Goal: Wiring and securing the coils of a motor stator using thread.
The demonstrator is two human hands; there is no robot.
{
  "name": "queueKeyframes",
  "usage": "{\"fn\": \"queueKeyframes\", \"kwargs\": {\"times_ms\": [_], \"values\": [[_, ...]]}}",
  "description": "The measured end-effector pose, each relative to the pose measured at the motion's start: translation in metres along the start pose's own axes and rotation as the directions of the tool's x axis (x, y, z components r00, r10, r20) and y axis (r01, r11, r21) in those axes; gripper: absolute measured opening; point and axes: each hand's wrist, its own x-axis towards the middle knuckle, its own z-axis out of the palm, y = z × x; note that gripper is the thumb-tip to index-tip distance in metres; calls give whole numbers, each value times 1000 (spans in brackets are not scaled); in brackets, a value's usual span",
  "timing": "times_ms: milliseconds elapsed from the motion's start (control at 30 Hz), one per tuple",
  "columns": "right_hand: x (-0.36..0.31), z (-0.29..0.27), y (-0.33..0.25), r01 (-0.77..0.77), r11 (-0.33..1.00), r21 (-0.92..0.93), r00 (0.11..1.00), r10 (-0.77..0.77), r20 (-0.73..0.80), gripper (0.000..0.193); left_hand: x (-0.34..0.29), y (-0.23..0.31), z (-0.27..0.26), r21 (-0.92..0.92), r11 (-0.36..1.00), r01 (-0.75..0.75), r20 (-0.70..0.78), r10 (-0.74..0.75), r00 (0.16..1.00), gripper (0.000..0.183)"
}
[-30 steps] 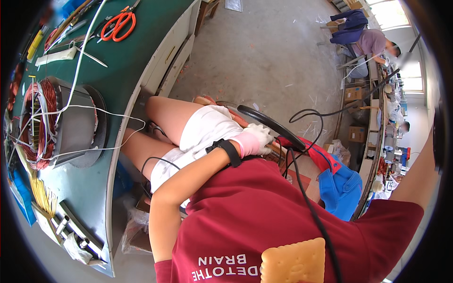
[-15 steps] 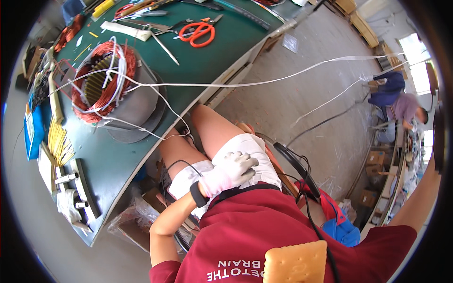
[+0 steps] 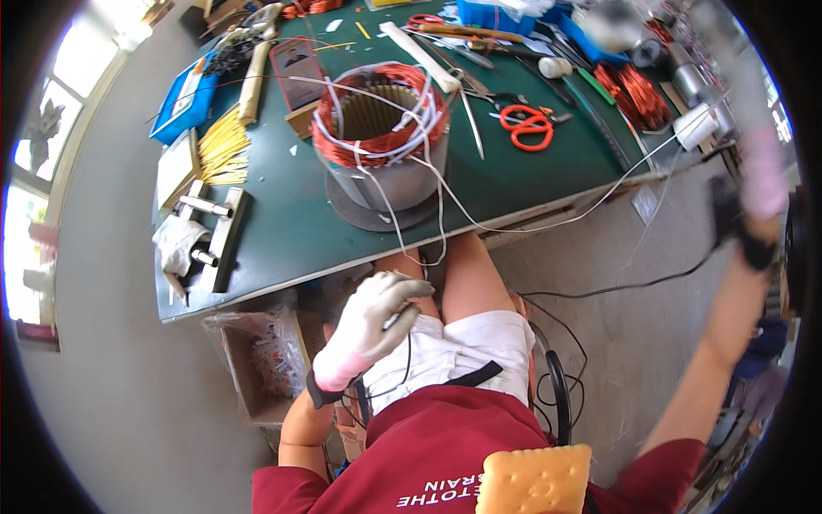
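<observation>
A motor stator point(image 3: 431, 180) stands on a round dark base on the bench, with red copper windings point(image 3: 351, 155) around its top. White cord point(image 3: 425, 120) is laced about the windings. Two lengths hang at the front, and one long strand point(image 3: 548, 228) slants off to the right. My left hand point(image 3: 370, 319), in a white and pink glove, hovers over my lap with fingers loosely bent and thumb apart, holding nothing. Far out to the right, my raised right hand point(image 3: 762, 176) is gloved too but smeared by motion. Whether it grips the cord is unclear.
Orange-handled scissors point(image 3: 526, 128) and a white pointed tool point(image 3: 419, 56) lie behind the stator. Yellow strips point(image 3: 224, 152), a blue tray point(image 3: 184, 98) and metal bars point(image 3: 224, 244) are at left. A white spool point(image 3: 695, 128) sits at the right edge. Below stands a cardboard box point(image 3: 244, 368).
The view has swung left, so the stator appears nearer the middle. My left hand has lifted off my lap. My right hand has come into view, and the long cord now sags lower.
</observation>
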Motion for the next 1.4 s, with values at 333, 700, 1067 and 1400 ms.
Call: {"fn": "queueKeyframes", "kwargs": {"times_ms": [333,700,1067,1400], "values": [[-136,233,24,-175,955,241,961,112,255,13,10,73,-74,571,820,-28,9,27,1000,27],[-166,218,46,-400,904,153,847,300,439,17,56,103,-59,517,827,-221,-89,308,947,14],[-165,226,49,-334,937,108,877,266,401,15,52,121,-62,500,851,-161,-137,261,956,18],[-162,230,15,-370,882,293,903,267,336,12,48,36,-88,555,826,102,-441,188,878,34]]}}
